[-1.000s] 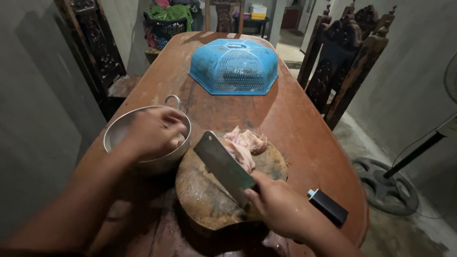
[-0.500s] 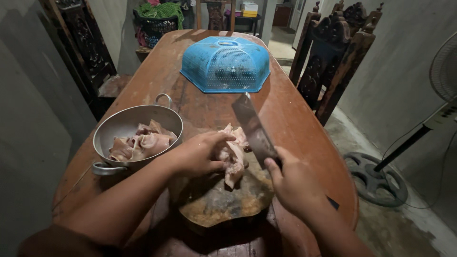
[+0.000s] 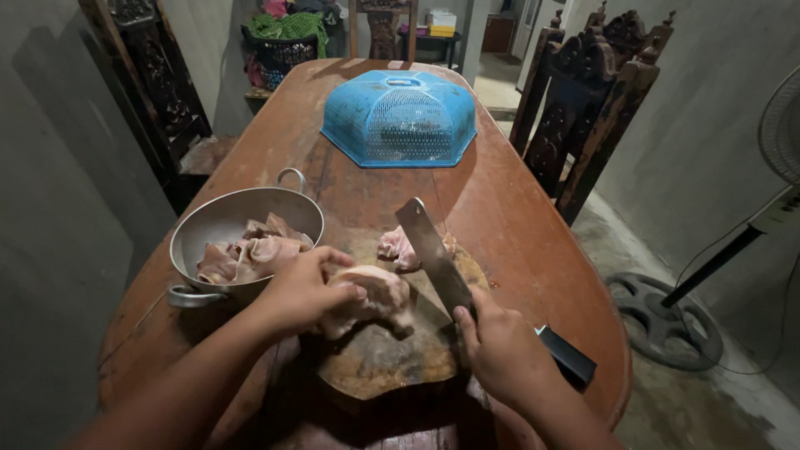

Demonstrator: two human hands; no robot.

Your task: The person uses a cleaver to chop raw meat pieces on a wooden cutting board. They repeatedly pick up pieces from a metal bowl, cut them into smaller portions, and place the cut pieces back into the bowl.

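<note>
My left hand (image 3: 304,290) presses a pale piece of raw meat (image 3: 379,297) onto a round wooden chopping block (image 3: 375,358). My right hand (image 3: 500,350) grips the handle of a cleaver (image 3: 433,254), whose blade slants up and away just right of that meat. Another pink piece of meat (image 3: 396,246) lies at the block's far edge, behind the blade. A metal pot (image 3: 221,218) with two loop handles stands left of the block and holds several cut meat pieces (image 3: 250,254).
A blue mesh food cover (image 3: 400,117) sits at the middle of the brown wooden table (image 3: 517,208). Carved dark chairs (image 3: 592,108) line the right side and far end. A fan base (image 3: 667,321) rests on the floor at right. A basket of clothes (image 3: 287,37) stands far left.
My left hand left the pot, took a meat piece on the block and pulled it nearer. The cleaver rose upright, then came down lower beside the meat.
</note>
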